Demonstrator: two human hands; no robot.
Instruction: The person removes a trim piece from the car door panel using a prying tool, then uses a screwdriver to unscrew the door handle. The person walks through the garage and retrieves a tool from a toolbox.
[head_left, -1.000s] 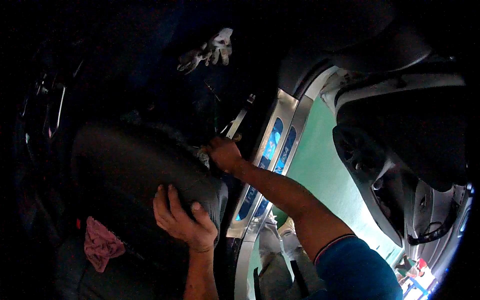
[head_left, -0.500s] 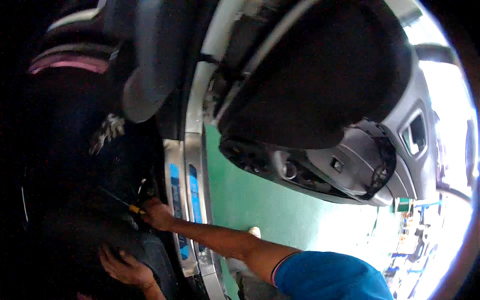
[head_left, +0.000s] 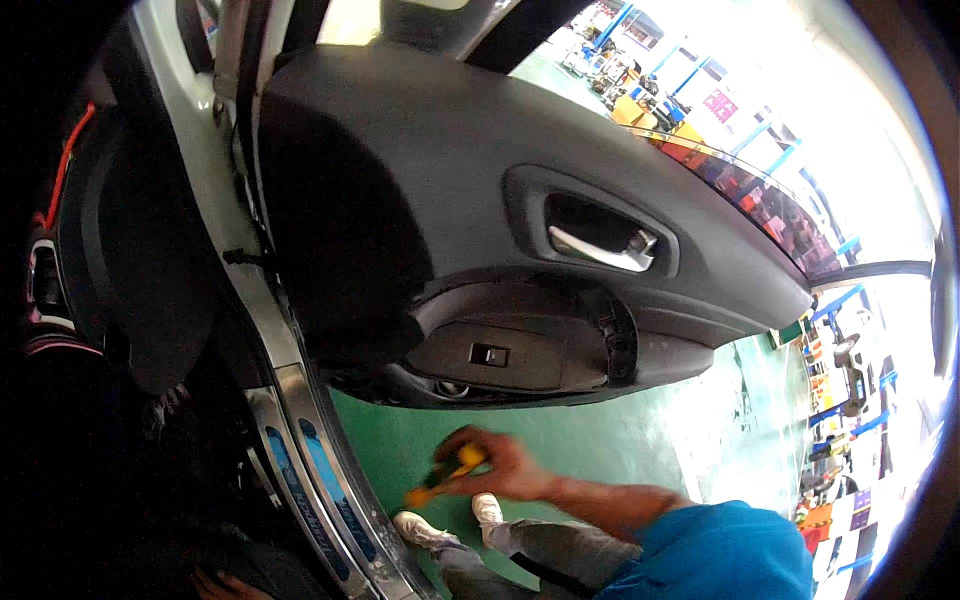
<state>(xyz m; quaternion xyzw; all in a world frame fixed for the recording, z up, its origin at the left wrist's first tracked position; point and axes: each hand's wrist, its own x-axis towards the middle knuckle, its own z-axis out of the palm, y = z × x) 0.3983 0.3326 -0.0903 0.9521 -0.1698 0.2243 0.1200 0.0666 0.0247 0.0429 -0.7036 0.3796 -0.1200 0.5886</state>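
One open car door with one chrome inner handle and one window switch. One sill plate carrying two blue inserts. Two white shoes on the green floor. One orange-and-yellow screwdriver, in one visible hand.

A car workshop: an open black plastic car door panel over a green painted floor, with blue metal racks far right.
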